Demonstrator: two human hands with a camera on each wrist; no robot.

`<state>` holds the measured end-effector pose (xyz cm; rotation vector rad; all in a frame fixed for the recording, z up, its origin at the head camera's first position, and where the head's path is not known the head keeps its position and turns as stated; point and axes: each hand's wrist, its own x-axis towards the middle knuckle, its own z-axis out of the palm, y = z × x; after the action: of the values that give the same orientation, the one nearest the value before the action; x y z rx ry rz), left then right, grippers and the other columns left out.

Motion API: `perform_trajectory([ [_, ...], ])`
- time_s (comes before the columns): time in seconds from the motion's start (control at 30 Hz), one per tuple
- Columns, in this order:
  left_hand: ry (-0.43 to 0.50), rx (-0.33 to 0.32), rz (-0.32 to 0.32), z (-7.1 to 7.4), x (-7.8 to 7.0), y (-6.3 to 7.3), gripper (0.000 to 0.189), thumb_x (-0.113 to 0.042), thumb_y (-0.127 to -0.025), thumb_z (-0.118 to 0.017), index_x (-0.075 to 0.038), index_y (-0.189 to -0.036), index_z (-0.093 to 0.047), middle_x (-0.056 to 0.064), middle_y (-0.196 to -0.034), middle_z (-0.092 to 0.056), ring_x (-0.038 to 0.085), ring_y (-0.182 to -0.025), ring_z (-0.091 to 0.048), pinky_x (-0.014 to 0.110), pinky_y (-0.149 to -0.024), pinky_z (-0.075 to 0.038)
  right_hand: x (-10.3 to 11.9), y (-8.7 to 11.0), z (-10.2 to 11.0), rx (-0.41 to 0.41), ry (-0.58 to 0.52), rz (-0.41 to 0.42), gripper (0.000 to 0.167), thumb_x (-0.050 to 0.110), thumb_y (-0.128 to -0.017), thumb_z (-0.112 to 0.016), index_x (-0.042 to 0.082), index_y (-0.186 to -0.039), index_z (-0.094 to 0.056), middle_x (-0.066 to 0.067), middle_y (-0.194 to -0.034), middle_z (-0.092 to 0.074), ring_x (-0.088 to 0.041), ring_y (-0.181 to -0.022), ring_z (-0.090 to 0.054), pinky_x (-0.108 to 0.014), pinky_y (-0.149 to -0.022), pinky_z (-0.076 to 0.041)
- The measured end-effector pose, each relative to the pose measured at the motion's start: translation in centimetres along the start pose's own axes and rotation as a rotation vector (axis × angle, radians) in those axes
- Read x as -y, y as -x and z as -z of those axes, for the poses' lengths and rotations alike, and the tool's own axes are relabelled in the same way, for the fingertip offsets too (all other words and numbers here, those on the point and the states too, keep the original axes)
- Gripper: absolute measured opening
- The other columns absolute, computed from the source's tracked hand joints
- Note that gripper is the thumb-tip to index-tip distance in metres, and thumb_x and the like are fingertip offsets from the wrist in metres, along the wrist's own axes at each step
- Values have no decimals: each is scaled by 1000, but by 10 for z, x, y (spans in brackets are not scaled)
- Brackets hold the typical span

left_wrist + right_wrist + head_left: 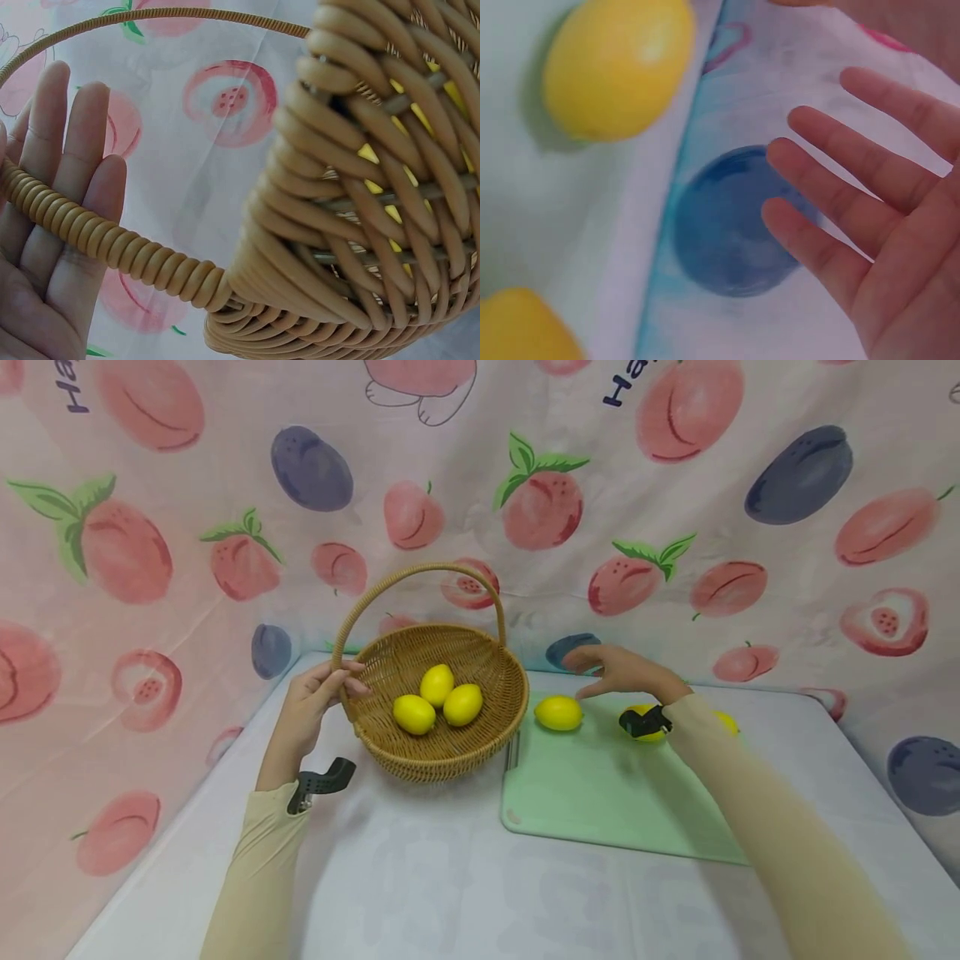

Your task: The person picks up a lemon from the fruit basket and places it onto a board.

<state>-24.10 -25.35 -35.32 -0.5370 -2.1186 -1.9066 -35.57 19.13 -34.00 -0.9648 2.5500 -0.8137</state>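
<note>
My left hand (307,702) holds the wicker basket (442,764) by the left side of its handle, which lies between thumb and fingers. Seen from the left wrist, the fingers (56,157) lie fairly straight behind the wrapped handle (127,251). Three yellow lemons (437,686) sit together inside the basket, which tilts toward me. My right hand (626,670) hovers with spread fingers just above and behind a lemon (558,713) on the green cutting board (592,793). In the right wrist view nothing is between that hand's fingers (870,165).
Two more lemons lie on the board farther right, one lemon (641,724) behind the wrist camera, another lemon (727,722) partly hidden by the right sleeve. A white table (420,877) carries everything. A fruit-printed cloth (450,460) hangs behind and along the left.
</note>
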Motion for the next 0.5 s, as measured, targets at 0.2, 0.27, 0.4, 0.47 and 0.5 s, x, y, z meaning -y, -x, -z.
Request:
perform_trajectory([
  [0.2,-1,-2,1,0,-1,1,25,-17,-100,-43,-3,-106,-63,-11,-77,-70,6,-80,-69,19,-81,-52,24,-8,17,56,60,22,54,22,-83,-72,3,-129,-50,-19,-132,-53,-36,-122,-52,-51,-102,-41],
  [0.27,-3,-3,-3,0,-1,1,25,-18,-100,-43,-3,-106,-63,-11,-77,-70,6,-80,-69,19,-81,-52,33,-12,22,74,73,29,53,21,-83,-72,3,-128,-51,-19,-131,-54,-35,-120,-53,-50,-100,-44],
  [0.4,-5,2,-10,0,0,0,23,-17,-100,-43,-11,-104,-64,-11,-77,-70,5,-80,-69,18,-80,-51,50,-22,28,109,111,66,51,20,-83,-72,4,-128,-53,-18,-128,-57,-33,-116,-57,-46,-96,-48],
  [0.47,-6,1,-12,0,0,0,22,-17,-100,-43,-11,-103,-64,-11,-77,-70,5,-79,-69,18,-80,-52,59,-28,28,122,131,82,50,19,-83,-72,5,-127,-54,-17,-126,-59,-33,-113,-58,-44,-94,-50],
  [0.5,-6,1,-13,0,0,0,22,-17,-100,-43,-12,-103,-64,-11,-77,-70,5,-79,-69,18,-80,-52,63,-31,28,132,135,86,50,19,-83,-72,5,-127,-54,-16,-125,-59,-33,-113,-58,-44,-94,-50],
])
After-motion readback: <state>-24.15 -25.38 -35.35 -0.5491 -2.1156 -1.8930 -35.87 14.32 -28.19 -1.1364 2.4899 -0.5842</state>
